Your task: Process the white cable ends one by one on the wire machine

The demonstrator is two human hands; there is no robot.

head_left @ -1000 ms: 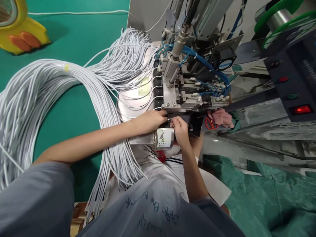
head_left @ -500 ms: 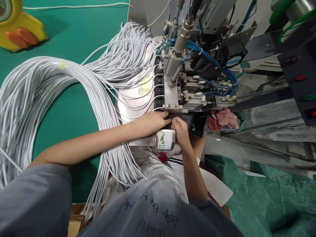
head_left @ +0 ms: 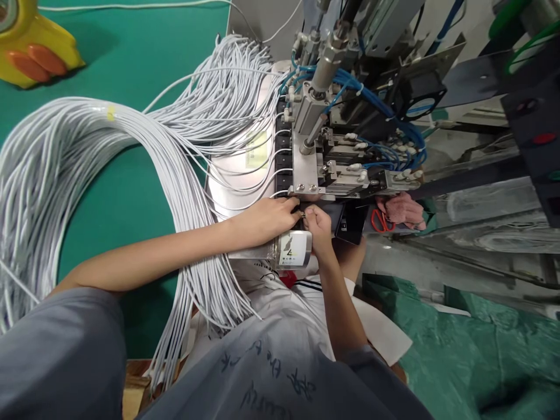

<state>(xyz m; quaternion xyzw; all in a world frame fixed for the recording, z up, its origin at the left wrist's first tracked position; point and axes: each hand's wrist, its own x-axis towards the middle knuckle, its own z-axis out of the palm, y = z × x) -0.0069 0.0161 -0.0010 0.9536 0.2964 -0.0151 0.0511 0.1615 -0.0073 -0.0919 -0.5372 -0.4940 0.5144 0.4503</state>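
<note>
Green table [head_left: 144,52] across the left and upper left of the frame, heaped with white wires [head_left: 131,119], a metal machine [head_left: 308,163] at upper centre.

A crumpled green sheet [head_left: 441,344] covers the lower right, grey floor [head_left: 389,256] showing above it; a shiny plate [head_left: 219,181] lies under wires at centre, and a yellow figure [head_left: 48,35] stands upper left. Just below the machine, the left hand [head_left: 266,220] reaches across the wires, fingertips near the right hand's; whether it grips anything I cannot tell. The right hand [head_left: 319,227] is curled, pinching a small piece [head_left: 303,214] at mid-frame, too tiny to identify. Right of centre, pink cloth [head_left: 402,210] sits beside red handles [head_left: 384,223].
</note>
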